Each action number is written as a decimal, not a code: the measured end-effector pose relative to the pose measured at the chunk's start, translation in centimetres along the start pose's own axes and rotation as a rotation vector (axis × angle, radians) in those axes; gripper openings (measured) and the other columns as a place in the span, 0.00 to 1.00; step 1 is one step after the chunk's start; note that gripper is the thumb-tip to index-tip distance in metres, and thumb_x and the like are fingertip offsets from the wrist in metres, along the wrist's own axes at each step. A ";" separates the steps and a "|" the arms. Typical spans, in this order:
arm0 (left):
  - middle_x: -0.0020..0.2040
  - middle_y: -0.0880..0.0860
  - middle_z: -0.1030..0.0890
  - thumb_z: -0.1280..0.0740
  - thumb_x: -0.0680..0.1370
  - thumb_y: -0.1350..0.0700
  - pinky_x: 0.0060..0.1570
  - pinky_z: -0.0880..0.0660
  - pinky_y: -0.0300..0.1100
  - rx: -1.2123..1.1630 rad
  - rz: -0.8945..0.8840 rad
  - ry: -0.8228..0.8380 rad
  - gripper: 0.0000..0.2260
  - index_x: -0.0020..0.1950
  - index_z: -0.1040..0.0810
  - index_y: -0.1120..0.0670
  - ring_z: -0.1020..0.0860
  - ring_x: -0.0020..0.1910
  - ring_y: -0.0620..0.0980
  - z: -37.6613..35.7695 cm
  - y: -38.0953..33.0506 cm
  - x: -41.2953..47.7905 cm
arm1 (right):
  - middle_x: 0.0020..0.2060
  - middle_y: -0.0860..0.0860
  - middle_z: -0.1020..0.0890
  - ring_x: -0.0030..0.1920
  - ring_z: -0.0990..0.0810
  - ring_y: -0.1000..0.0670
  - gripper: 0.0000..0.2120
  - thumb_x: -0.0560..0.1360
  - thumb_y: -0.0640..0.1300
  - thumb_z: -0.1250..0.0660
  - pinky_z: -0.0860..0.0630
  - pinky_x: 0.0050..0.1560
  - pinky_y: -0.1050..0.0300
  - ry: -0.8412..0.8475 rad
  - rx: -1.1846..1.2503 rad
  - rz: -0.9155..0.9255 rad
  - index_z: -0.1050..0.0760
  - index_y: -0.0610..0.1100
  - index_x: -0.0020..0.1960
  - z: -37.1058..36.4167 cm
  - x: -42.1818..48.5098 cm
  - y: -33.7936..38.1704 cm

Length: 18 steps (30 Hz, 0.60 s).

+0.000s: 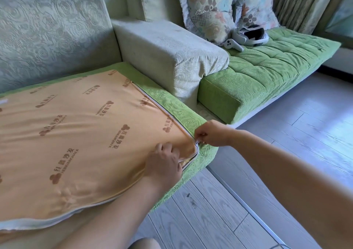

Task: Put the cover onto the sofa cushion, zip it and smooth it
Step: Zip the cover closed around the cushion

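Plainly, the zipping step is in hand: the cushion (186,160) lies underside up on the seat of the sofa (47,38), filling the view from centre toward eight o'clock, with the green cover (177,113) already pulled over it and its orange panel (76,134) facing up. The zip (152,101) runs along the panel's edge from twelve o'clock down to the cushion's four o'clock corner, and that stretch looks closed. At the corner the right hand (212,134) pinches the zip pull (197,141) between thumb and narrow, curled fingers. The left hand (164,163), just beside it at seven o'clock, has its fingers curled down and bunching the orange panel. It is probably drawing the slack toward the teeth so the two sides meet and the slider can round the bend without snagging. Below the pull the zip gapes, with pale filling showing in the opening, and along the near edge at seven o'clock the seam seems still open, so I judge the task a little past halfway, with the smoothing not yet done. The wrinkles fanning from the corner suggest the fabric is tight there, and loose cloth may catch in the slider. Well apart at one o'clock, a headset (252,34) and controller (232,44) rest on another green seat.
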<state>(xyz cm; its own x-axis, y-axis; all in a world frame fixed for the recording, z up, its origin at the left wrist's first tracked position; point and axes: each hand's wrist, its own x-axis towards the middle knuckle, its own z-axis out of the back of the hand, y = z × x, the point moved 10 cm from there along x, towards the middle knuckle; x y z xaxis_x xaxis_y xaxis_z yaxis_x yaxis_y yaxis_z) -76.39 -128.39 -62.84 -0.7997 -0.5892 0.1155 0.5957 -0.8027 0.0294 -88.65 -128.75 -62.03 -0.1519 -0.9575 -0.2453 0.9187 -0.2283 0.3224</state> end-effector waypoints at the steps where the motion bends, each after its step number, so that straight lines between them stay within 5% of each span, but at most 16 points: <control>1: 0.57 0.54 0.28 0.43 0.77 0.49 0.52 0.29 0.44 -0.005 -0.005 -0.010 0.14 0.57 0.27 0.55 0.30 0.58 0.55 0.0 0.2 0.0 | 0.43 0.50 0.17 0.41 0.26 0.54 0.09 0.75 0.37 0.38 0.29 0.44 0.62 0.016 -0.022 0.001 0.19 0.43 0.48 -0.4 -0.2 0.0; 4: 0.43 0.54 0.21 0.30 0.68 0.52 0.35 0.25 0.43 -0.060 -0.092 -0.097 0.08 0.42 0.22 0.56 0.23 0.41 0.55 0.3 -0.3 -0.2 | 0.41 0.51 0.19 0.41 0.27 0.54 0.08 0.75 0.38 0.38 0.32 0.43 0.62 0.042 -0.075 0.007 0.19 0.43 0.48 -1.5 -0.7 0.1; 7: 0.28 0.52 0.24 0.22 0.56 0.57 0.21 0.31 0.35 -0.115 -0.204 -0.166 0.11 0.28 0.24 0.55 0.25 0.25 0.51 -0.1 -1.1 0.1 | 0.32 0.57 0.25 0.36 0.29 0.55 0.08 0.75 0.38 0.37 0.33 0.37 0.65 0.016 -0.029 0.004 0.19 0.41 0.48 -1.6 -1.4 -0.2; 10: 0.26 0.52 0.27 0.32 0.62 0.65 0.20 0.31 0.34 -0.219 -0.289 -0.237 0.05 0.29 0.26 0.57 0.27 0.22 0.51 0.4 -1.8 -0.4 | 0.32 0.56 0.23 0.38 0.26 0.54 0.07 0.76 0.38 0.36 0.28 0.43 0.61 0.007 0.061 -0.014 0.19 0.40 0.47 -2.1 -1.9 -0.7; 13: 0.26 0.52 0.28 0.47 0.62 0.66 0.21 0.32 0.33 -0.235 -0.331 -0.291 0.11 0.29 0.26 0.57 0.29 0.23 0.50 0.2 -3.0 -1.8 | 0.31 0.55 0.23 0.36 0.24 0.53 0.06 0.75 0.36 0.36 0.25 0.44 0.58 -0.009 0.184 -0.048 0.19 0.40 0.44 -2.9 -2.2 -1.4; 18: 0.29 0.51 0.25 0.40 0.63 0.67 0.21 0.30 0.34 -0.150 -0.406 -0.375 0.15 0.47 0.26 0.57 0.27 0.26 0.49 -0.2 -3.8 -3.1 | 0.30 0.53 0.23 0.35 0.23 0.52 0.07 0.74 0.34 0.35 0.22 0.45 0.54 -0.093 0.286 -0.087 0.20 0.41 0.41 -3.1 -2.8 -1.9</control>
<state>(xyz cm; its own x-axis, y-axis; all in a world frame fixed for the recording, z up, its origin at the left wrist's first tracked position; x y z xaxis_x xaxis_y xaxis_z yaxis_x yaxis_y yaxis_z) -76.18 -123.50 -63.51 -0.8644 -0.1795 0.4697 0.2072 -0.9783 0.0074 -88.85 -125.12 -64.82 -0.2704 -0.9411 -0.2031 0.7627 -0.3381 0.5513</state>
